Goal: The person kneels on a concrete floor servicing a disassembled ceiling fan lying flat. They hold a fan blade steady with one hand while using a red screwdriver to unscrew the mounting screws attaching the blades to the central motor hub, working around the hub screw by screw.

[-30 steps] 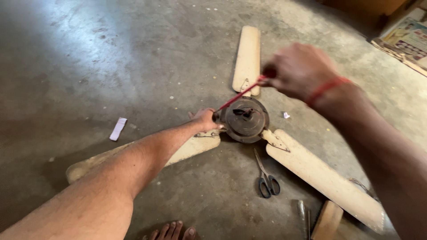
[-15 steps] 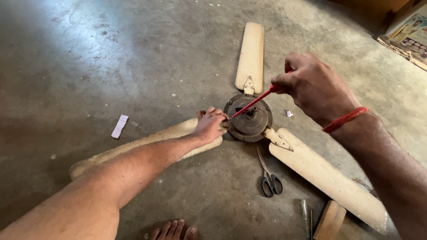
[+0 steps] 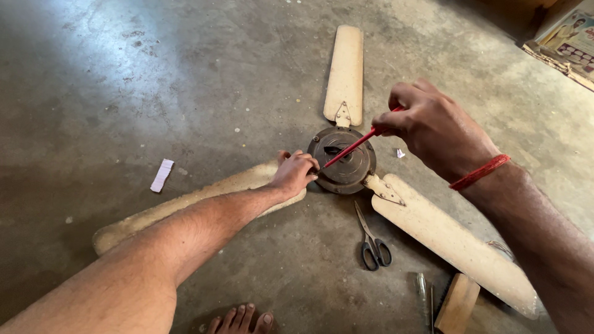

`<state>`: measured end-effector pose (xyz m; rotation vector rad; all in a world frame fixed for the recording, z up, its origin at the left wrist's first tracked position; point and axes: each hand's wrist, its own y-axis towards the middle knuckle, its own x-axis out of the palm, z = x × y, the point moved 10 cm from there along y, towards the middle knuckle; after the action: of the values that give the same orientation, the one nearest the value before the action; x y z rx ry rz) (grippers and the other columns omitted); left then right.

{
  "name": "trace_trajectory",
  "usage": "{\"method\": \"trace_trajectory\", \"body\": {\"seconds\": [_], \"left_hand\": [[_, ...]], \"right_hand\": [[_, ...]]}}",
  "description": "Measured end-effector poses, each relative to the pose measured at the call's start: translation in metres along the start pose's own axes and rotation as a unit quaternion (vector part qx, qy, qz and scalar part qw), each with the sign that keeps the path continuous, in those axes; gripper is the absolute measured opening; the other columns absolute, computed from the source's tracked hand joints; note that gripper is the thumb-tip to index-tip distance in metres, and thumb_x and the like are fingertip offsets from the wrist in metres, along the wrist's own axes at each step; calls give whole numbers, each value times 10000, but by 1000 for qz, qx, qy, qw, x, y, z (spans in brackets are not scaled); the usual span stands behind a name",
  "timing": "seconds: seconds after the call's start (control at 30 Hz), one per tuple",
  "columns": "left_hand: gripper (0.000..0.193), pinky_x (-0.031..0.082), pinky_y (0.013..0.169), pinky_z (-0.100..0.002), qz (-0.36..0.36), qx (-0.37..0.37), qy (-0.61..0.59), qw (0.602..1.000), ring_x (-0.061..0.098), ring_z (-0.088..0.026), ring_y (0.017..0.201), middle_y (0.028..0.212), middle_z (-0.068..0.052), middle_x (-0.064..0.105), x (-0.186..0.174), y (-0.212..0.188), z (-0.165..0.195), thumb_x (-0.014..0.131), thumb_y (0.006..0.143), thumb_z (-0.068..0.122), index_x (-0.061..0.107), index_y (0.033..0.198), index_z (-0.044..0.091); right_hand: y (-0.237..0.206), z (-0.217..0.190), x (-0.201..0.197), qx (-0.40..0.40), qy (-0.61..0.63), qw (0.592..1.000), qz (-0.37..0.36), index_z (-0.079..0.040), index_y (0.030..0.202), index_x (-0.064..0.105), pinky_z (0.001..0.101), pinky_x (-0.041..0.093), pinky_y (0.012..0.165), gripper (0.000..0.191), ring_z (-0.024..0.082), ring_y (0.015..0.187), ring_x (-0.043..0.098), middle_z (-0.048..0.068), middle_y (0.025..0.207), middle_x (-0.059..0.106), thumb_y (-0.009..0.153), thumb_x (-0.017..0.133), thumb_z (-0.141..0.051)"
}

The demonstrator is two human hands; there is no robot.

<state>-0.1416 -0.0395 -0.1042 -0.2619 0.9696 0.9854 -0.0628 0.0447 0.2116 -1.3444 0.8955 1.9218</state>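
Screwdriver (image 3: pixel 356 146) over fan hub (image 3: pixel 342 161)

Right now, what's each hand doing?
Left hand: closed on the fan hub rim.
Right hand: closed, holding a red screwdriver.

A ceiling fan (image 3: pixel 342 162) lies flat on the concrete floor, its three cream, grimy blades spread out from a round, dark, rusty hub. I hold a thin red screwdriver (image 3: pixel 357 145) slanted down, its tip at the hub's near-left edge, by my other grip's fingers.
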Motion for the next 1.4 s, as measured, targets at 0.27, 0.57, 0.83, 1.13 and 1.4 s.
{"method": "trace_trajectory", "body": {"seconds": [0.27,0.57,0.83,1.13,1.4], "left_hand": [[154,275,981,-499,3,-3,-10,1000,596,-203,1041,950,26,716,-1,3,-1,826,815,233,751,936,175],[151,271,969,-483,1,-10,-17,1000,602,-190,1022,941,36,725,-6,4,3,831,811,254,749,918,184],[130,264,981,-472,-14,-7,-5,1000,609,-161,1010,902,47,731,-6,2,4,808,855,270,751,947,198],[141,270,996,-458,4,13,-3,1000,652,-149,988,876,43,761,-9,4,4,827,827,287,781,933,208],[123,277,961,-438,12,13,-29,999,685,-168,918,854,12,771,-14,4,5,829,818,260,788,905,183]], "right_hand": [[0,-13,-7,-63,-4,998,17,-177,1021,813,334,622,749,150,196,892,636,51,952,675,918,705,-187],[-1,-16,-5,-98,-30,994,27,-196,1033,809,305,651,830,234,210,995,668,54,1024,702,873,733,-43],[-1,-19,0,-110,-42,993,23,-198,1053,794,299,646,870,283,217,1056,663,52,1075,698,852,727,-11],[8,-27,1,-160,-45,986,27,-217,1124,775,291,633,877,337,200,1026,642,40,1059,702,860,728,-14],[18,-37,-5,-165,12,986,10,-123,1116,787,304,633,832,245,223,979,668,78,1036,701,893,723,-43]]}}
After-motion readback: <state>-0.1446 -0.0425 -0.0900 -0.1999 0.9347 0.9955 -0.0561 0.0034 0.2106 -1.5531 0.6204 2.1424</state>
